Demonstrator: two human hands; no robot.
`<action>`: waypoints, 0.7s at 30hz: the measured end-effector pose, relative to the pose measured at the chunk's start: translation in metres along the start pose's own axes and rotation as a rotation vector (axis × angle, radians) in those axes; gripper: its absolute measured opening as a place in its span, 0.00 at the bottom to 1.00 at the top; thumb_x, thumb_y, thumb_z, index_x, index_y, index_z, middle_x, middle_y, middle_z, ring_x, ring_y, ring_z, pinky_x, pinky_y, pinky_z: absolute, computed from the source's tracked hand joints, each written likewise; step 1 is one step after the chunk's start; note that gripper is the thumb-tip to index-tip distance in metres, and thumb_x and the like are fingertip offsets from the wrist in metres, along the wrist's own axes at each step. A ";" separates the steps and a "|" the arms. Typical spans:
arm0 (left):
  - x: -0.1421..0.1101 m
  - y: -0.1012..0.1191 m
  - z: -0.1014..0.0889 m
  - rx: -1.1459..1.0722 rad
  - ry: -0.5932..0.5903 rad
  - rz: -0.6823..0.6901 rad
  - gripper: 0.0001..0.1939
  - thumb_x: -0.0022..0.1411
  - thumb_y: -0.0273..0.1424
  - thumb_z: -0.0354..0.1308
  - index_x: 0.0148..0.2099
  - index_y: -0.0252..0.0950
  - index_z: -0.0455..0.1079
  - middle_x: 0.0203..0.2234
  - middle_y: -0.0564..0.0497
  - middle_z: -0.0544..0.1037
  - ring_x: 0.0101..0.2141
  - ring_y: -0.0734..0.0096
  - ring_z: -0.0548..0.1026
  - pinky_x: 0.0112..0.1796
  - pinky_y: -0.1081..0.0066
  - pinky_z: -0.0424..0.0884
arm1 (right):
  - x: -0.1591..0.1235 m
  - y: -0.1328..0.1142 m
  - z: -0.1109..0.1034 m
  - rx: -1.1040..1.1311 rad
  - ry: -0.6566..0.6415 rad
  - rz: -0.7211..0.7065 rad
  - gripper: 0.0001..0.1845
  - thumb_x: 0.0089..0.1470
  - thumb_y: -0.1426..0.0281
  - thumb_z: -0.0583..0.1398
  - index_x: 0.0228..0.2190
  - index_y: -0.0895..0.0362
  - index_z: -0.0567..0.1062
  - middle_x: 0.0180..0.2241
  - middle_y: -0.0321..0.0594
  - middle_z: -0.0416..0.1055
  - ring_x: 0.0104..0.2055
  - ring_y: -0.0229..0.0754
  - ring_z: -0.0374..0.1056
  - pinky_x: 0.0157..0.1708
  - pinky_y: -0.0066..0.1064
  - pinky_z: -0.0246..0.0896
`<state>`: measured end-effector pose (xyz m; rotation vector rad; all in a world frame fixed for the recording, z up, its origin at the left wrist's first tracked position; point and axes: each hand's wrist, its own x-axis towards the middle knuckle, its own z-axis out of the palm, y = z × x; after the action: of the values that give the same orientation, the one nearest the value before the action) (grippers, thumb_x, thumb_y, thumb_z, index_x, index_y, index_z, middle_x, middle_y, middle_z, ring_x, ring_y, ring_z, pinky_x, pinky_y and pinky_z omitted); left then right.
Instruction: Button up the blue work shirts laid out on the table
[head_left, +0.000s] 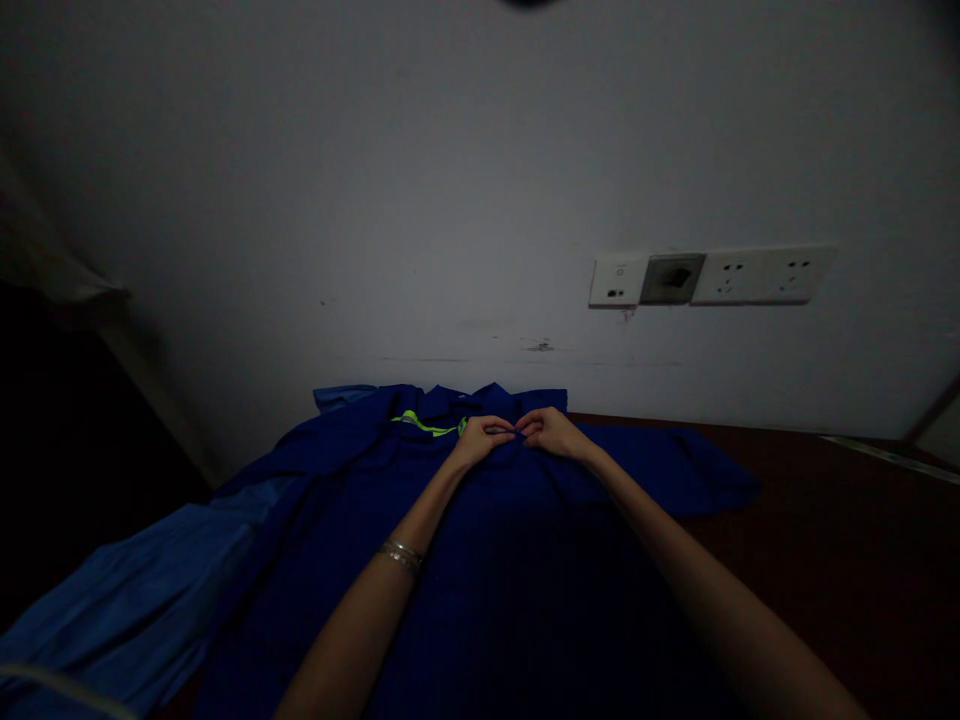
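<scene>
A dark blue shirt (480, 560) lies spread flat on a dark brown table (840, 540), its collar toward the wall and a neon green strip (424, 424) showing inside the neck. My left hand (482, 437) and my right hand (551, 431) meet just below the collar. Both are closed in a pinch on the shirt's front edge, fingertips almost touching each other. A metal bangle (401, 554) sits on my left forearm.
A pale wall rises straight behind the table, with a strip of white sockets and switches (712, 277) on the right. A lighter blue sleeve or cloth (142, 600) hangs off the table's left side. The room is dim.
</scene>
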<state>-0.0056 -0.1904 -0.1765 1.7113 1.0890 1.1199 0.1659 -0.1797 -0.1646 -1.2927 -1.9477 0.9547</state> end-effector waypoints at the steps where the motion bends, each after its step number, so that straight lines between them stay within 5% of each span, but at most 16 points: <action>1: 0.000 -0.001 -0.001 -0.034 -0.023 -0.014 0.12 0.42 0.26 0.63 0.33 0.31 0.72 0.26 0.50 0.77 0.28 0.72 0.73 0.32 0.74 0.68 | 0.000 0.000 0.000 0.014 -0.003 0.008 0.20 0.33 0.81 0.58 0.34 0.63 0.73 0.26 0.38 0.73 0.24 0.33 0.66 0.22 0.20 0.57; 21: 0.001 0.003 -0.004 0.028 -0.111 0.000 0.12 0.40 0.22 0.62 0.32 0.29 0.71 0.23 0.50 0.75 0.26 0.74 0.72 0.29 0.75 0.66 | -0.009 -0.014 -0.005 -0.044 -0.032 0.027 0.20 0.31 0.81 0.60 0.34 0.64 0.74 0.23 0.38 0.73 0.22 0.34 0.64 0.20 0.22 0.53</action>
<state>-0.0082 -0.1896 -0.1724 1.7740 1.0396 1.0014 0.1665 -0.1906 -0.1512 -1.3390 -1.9900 0.9562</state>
